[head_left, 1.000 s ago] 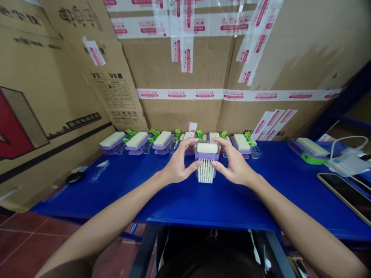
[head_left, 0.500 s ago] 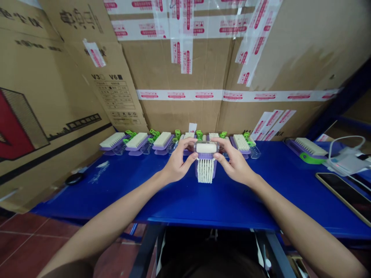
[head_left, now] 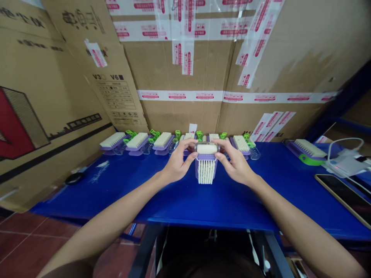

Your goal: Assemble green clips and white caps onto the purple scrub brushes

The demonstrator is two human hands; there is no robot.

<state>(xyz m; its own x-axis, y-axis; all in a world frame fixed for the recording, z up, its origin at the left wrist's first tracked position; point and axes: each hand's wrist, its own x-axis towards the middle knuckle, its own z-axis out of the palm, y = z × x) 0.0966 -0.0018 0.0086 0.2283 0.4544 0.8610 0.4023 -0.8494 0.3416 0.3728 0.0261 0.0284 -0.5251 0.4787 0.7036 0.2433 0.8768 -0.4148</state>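
Between my two hands is a purple brush [head_left: 206, 172] with cream bristles, its bristle side facing me. At its upper end is a clear cover with a white, roller-like piece [head_left: 206, 148] in it. My left hand [head_left: 180, 160] grips the left side, thumb below and fingers above. On the right side my right hand [head_left: 234, 160] pinches it the same way. The fingertips behind the clear cover are partly hidden. Just past my hands stand similar brushes, among them one purple brush [head_left: 163, 141] on the left and another [head_left: 241, 144] on the right.
Several purple brushes with green clips line the back of the blue table [head_left: 185, 208] against cardboard [head_left: 179, 116]. At the right are another brush [head_left: 308, 150], a white charger with cables [head_left: 346, 162] and a phone [head_left: 344, 197]. A black round object [head_left: 74, 178] lies at left.
Both hands keep the same grip on the brush. Only a very slight shift of the view shows; nothing is let go or picked up.
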